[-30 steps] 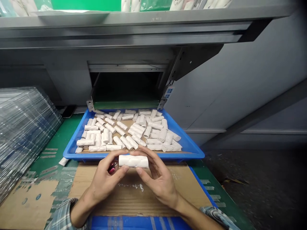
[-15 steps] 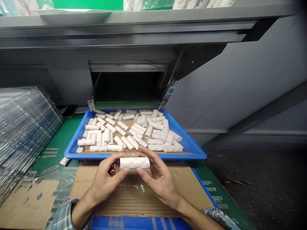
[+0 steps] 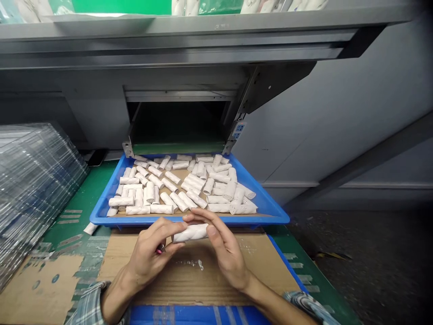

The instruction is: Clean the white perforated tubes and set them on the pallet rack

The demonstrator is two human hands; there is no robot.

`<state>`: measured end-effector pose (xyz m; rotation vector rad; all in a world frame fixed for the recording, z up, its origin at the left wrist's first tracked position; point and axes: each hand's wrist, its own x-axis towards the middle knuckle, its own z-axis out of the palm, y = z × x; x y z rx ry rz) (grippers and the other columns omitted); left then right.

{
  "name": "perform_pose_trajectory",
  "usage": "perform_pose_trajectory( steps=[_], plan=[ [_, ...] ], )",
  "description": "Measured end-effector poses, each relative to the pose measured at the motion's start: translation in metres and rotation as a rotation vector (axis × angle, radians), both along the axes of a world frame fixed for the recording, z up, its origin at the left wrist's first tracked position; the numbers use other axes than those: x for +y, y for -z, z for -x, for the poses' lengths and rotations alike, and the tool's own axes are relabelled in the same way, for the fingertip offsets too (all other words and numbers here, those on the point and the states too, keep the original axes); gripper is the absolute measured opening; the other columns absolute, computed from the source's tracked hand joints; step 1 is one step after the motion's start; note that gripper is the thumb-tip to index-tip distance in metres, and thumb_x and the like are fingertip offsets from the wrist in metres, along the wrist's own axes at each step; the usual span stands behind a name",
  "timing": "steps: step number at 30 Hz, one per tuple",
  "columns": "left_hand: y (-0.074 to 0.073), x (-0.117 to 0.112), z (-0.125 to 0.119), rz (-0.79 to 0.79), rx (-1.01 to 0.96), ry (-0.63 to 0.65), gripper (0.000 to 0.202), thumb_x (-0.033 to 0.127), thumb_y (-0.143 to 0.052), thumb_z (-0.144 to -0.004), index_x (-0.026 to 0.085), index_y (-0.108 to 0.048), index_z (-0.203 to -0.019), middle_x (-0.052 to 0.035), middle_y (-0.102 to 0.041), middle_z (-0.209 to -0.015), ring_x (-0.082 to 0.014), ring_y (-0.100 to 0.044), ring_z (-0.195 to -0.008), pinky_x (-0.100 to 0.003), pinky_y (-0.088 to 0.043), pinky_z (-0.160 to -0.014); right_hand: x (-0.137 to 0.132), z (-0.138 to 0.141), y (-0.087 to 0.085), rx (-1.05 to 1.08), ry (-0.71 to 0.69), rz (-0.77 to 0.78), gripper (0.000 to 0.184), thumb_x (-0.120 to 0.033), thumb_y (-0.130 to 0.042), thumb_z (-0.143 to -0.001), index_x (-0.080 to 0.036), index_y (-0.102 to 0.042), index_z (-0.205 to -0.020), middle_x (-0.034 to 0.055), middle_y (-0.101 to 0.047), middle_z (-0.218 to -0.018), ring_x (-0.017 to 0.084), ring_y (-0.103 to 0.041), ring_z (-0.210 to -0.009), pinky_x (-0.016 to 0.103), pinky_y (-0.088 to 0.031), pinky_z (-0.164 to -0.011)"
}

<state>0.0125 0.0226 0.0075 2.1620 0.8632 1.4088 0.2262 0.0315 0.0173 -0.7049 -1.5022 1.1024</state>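
Note:
Between my two hands is a small white roll (image 3: 190, 233) with a quilted surface, tilted slightly up at its right end. My left hand (image 3: 149, 253) grips the roll's left end between thumb and fingers; a small pink and metal object (image 3: 160, 248), whose kind I cannot make out, shows inside that palm. My right hand (image 3: 227, 250) closes on the right end, thumb in front and fingers behind. Just beyond my fingers stands a blue tray (image 3: 189, 220) with many similar white rolls (image 3: 139, 210) lying in it on brown cardboard.
A cardboard sheet (image 3: 162, 289) lies under my hands on a green table (image 3: 67, 225). Clear plastic trays (image 3: 37, 180) are stacked at left. Behind the blue tray is a dark chute opening (image 3: 179, 126), below a metal shelf (image 3: 189, 49). A power socket (image 3: 238, 129) sits beside it.
The roll has turned in my fingers, from level to tilted with its right end higher. My left fingers have moved over its left end, and my right thumb has risen to its right end.

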Motion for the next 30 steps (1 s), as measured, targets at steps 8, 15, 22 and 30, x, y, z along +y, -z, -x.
perform_pose_trajectory(
  steps=[8,15,22,30],
  plan=[
    [0.001,-0.006,0.001,0.096,-0.047,-0.080,0.030,0.036,-0.065,-0.106,0.023,-0.064,-0.133,-0.0020,-0.069,-0.092,-0.0110,-0.051,-0.060,-0.022,-0.046,-0.057,0.001,0.000,0.000,-0.179,0.043,-0.125,0.027,-0.031,-0.048,-0.114,-0.030,-0.070,-0.130,0.0039,-0.080,-0.118,0.019,-0.076,-0.107,0.027,-0.061,-0.094],
    [-0.011,-0.005,0.004,0.015,0.098,-0.111,0.037,0.049,-0.063,-0.106,0.023,-0.059,-0.131,-0.0064,-0.075,-0.107,-0.0164,-0.071,-0.084,-0.024,-0.055,-0.072,0.002,-0.002,0.007,-0.347,-0.017,-0.311,0.046,-0.025,-0.076,-0.099,-0.032,-0.063,-0.143,0.0047,-0.077,-0.130,0.022,-0.075,-0.117,0.031,-0.061,-0.103],
    [-0.044,-0.023,0.014,0.120,0.288,-0.208,0.030,0.035,-0.037,-0.115,0.022,-0.059,-0.099,-0.0013,-0.068,-0.087,-0.0164,-0.064,-0.076,-0.028,-0.048,-0.071,0.000,-0.004,0.005,-0.268,-0.079,-0.283,0.045,-0.017,-0.068,-0.102,-0.035,-0.064,-0.143,0.0047,-0.075,-0.133,0.022,-0.071,-0.124,0.035,-0.056,-0.110],
    [-0.064,-0.037,0.014,0.030,0.600,-0.216,0.036,0.056,-0.050,-0.110,0.022,-0.055,-0.097,0.0011,-0.068,-0.082,-0.0179,-0.065,-0.066,-0.030,-0.036,-0.057,-0.009,-0.007,0.004,-0.185,-0.315,-0.081,0.034,-0.039,-0.054,-0.110,-0.032,-0.056,-0.143,0.0074,-0.067,-0.124,0.022,-0.067,-0.111,0.034,-0.056,-0.096]
  ],
)
